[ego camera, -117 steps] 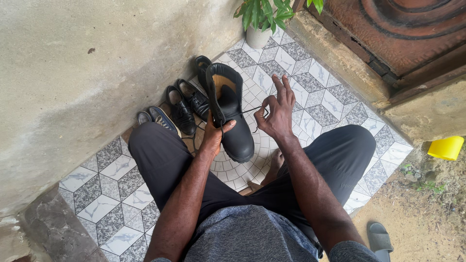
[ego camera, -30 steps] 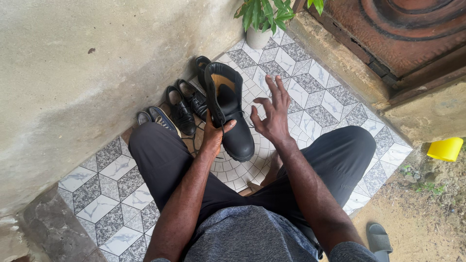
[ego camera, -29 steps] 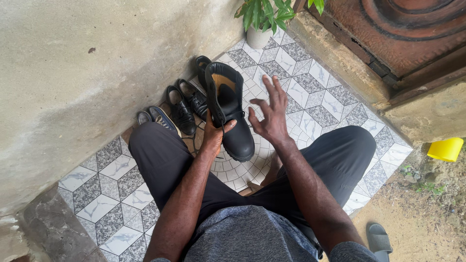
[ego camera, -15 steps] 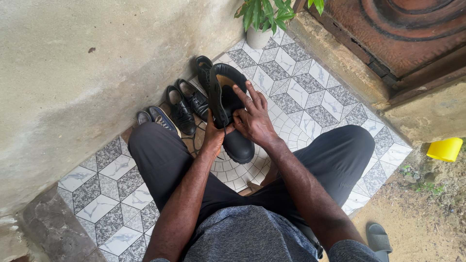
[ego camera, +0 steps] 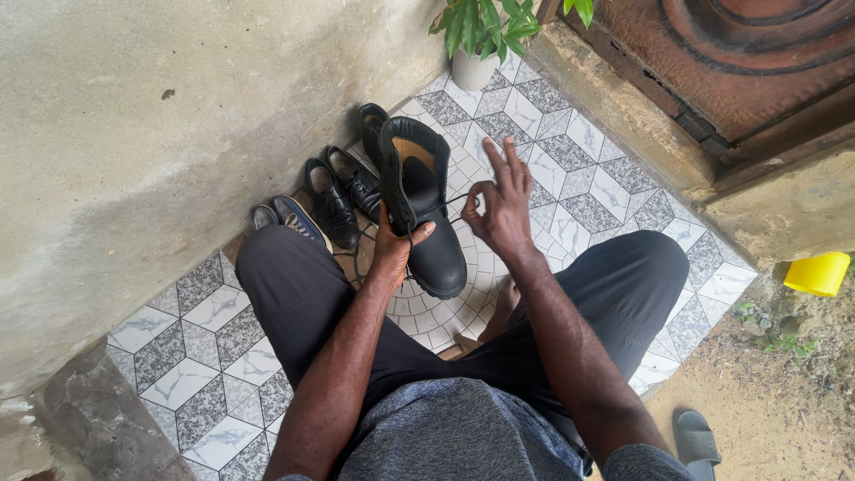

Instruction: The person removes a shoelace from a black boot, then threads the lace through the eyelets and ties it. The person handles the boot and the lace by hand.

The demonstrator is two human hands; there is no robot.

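A tall black boot with a tan lining is held up between my knees, toe pointing toward me. My left hand grips its left side near the laces, thumb across the front. My right hand is just to the boot's right, thumb and forefinger pinched on a thin black lace that runs taut from the boot's eyelets; the other fingers are spread upward.
Black dress shoes and a blue shoe line the grey wall on the patterned tile floor. A potted plant stands at the back by a brown door. A yellow cup and a grey slipper lie on the dirt at right.
My right hand went from open beside the boot, to the boot's front, then drew back to the right with the lace pinched. My left hand has kept its grip.
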